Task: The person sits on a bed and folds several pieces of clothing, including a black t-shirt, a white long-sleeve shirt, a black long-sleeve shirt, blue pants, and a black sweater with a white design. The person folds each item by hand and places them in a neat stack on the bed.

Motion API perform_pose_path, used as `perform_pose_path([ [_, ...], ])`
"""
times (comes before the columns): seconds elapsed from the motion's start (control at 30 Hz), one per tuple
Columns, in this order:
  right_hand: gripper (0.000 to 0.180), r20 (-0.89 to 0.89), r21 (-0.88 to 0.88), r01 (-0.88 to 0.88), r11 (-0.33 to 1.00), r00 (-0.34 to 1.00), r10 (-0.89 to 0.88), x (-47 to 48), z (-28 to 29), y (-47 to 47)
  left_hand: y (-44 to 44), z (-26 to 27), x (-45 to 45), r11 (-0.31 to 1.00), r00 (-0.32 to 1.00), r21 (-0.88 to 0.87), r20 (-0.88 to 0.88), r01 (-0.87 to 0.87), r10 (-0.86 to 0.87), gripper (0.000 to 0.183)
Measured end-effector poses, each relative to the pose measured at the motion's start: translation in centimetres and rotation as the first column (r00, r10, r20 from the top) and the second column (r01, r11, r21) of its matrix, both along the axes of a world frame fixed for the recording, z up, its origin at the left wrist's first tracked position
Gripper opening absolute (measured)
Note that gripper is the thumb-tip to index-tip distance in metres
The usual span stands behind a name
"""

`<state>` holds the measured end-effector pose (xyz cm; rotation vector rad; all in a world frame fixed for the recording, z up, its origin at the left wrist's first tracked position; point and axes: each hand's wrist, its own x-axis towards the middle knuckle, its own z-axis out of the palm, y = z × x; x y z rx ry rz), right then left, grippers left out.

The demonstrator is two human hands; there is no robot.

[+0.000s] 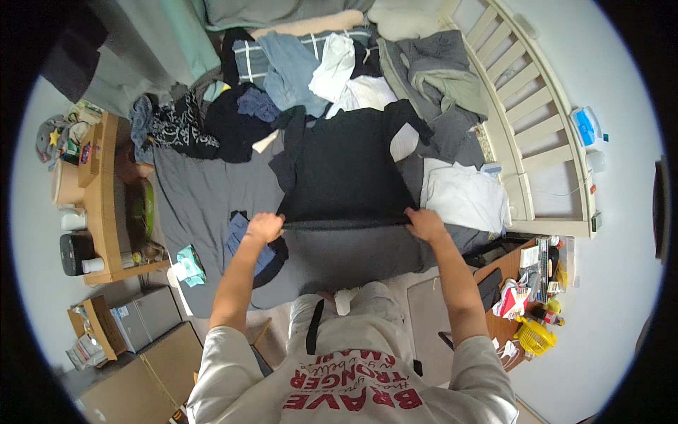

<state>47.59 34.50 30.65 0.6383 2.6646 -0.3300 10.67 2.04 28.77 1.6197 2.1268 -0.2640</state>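
A black short-sleeved T-shirt (344, 164) is spread over the bed, its hem stretched taut towards me and its sleeves pointing away. My left hand (266, 227) grips the hem's left corner, and my right hand (425, 224) grips the right corner. Just below my left hand lie a blue folded garment (244, 239) and a dark one, partly hidden by my forearm. To the right of my right hand rests a white garment (463, 193). The grey bed sheet (222, 185) shows around the shirt.
Loose clothes, including blue-grey trousers (291, 66) and a black patterned garment (183, 124), heap at the bed's far side. A white slatted headboard (537, 116) bounds the right. A teal wipes pack (190, 265) lies at the near left. Right of me stands a cluttered desk (495, 339).
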Motion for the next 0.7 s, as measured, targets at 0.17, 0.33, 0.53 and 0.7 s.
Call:
perform_pose_path([
  [0.17,0.039,0.108,-0.064,0.091,0.994,0.991,-0.084,5.5,-6.8,-5.5,-4.4,-4.7,5.4,0.986,0.977,-0.044,0.129,-0.163,0.168,0.044],
  [0.33,0.045,-0.013,-0.254,0.199,0.946,0.978,-0.210,7.1,-2.4,-8.5,-7.4,-1.0,6.8,0.978,0.949,0.056,0.258,-0.203,0.183,0.045],
  [0.53,0.032,-0.149,-0.284,0.173,0.943,0.964,-0.222,6.8,6.1,-7.7,-7.6,4.4,4.8,0.933,0.924,0.228,0.329,-0.277,0.194,0.026],
  [0.7,0.031,-0.153,0.068,0.360,0.931,0.926,-0.346,5.7,8.7,-3.9,-6.0,7.4,0.9,0.869,0.932,0.362,0.258,-0.338,0.255,0.015],
])
